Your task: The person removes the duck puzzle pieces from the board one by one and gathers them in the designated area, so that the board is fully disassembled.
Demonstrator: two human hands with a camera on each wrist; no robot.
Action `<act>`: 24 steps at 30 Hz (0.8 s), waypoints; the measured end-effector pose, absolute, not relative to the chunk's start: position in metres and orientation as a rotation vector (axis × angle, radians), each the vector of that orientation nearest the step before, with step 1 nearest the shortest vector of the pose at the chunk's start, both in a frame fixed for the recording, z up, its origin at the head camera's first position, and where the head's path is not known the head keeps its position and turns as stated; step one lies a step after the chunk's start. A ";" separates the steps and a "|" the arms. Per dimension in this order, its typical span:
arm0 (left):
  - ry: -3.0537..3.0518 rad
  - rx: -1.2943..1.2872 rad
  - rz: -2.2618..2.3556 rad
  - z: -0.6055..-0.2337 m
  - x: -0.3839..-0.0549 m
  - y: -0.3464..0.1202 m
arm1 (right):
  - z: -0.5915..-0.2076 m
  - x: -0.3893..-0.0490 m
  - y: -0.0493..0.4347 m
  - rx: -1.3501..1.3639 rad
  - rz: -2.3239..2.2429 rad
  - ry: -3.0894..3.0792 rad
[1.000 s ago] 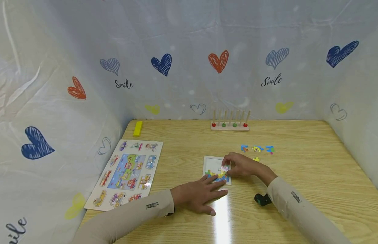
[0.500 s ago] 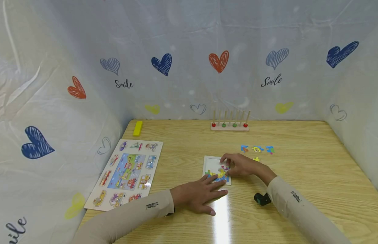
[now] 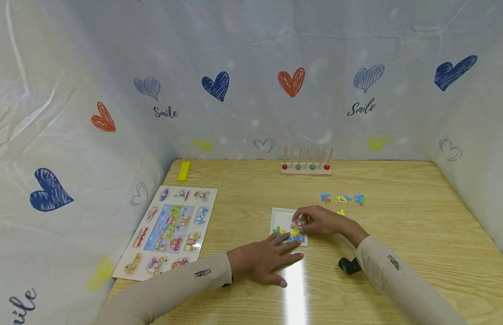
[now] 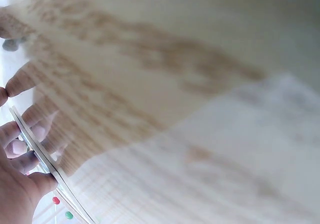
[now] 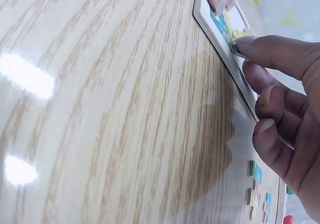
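A square white puzzle tray (image 3: 283,214) lies on the wooden table in the head view, its near part filled with colourful jigsaw pieces (image 3: 282,231). My left hand (image 3: 267,261) is spread flat, its fingertips resting on the near edge of the tray and the pieces there. At the right side of the tray, my right hand (image 3: 322,220) pinches a pink-and-white puzzle piece (image 3: 298,224) between thumb and fingers, low over the inside of the tray. The thumb (image 5: 250,47) in the right wrist view touches the pieces beside the tray's rim; part of the held piece is hidden.
Several loose puzzle pieces (image 3: 342,198) lie beyond the right hand. A peg stand (image 3: 306,169) with red and green beads stands at the back. To the left are a large vehicle puzzle board (image 3: 170,230) and a yellow block (image 3: 184,171). A black object (image 3: 348,266) is by the right wrist.
The right hand's fingers have shifted slightly down and left, with the pink piece turning a little in them. The left hand has stayed in place.
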State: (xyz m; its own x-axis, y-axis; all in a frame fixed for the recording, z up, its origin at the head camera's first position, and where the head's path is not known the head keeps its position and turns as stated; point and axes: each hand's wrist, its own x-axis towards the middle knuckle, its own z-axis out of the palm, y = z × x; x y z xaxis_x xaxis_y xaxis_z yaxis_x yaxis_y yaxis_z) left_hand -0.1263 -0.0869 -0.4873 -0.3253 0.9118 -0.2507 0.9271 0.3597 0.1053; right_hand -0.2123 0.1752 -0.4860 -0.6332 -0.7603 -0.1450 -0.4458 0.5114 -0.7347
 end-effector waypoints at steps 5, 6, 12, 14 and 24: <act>2.365 1.641 -0.091 -0.488 -0.127 -0.087 | -0.487 -0.212 0.177 -1.020 -0.951 2.321; 2.365 1.642 -0.093 -0.489 -0.127 -0.087 | -0.487 -0.212 0.178 -1.019 -0.952 2.327; 2.365 1.648 -0.101 -0.490 -0.127 -0.086 | -0.486 -0.211 0.182 -0.964 -0.966 2.365; 2.367 1.648 -0.105 -0.491 -0.127 -0.086 | -0.486 -0.211 0.184 -0.957 -0.980 2.373; 2.366 1.631 -0.092 -0.490 -0.127 -0.087 | -0.485 -0.213 0.195 -0.910 -1.029 2.386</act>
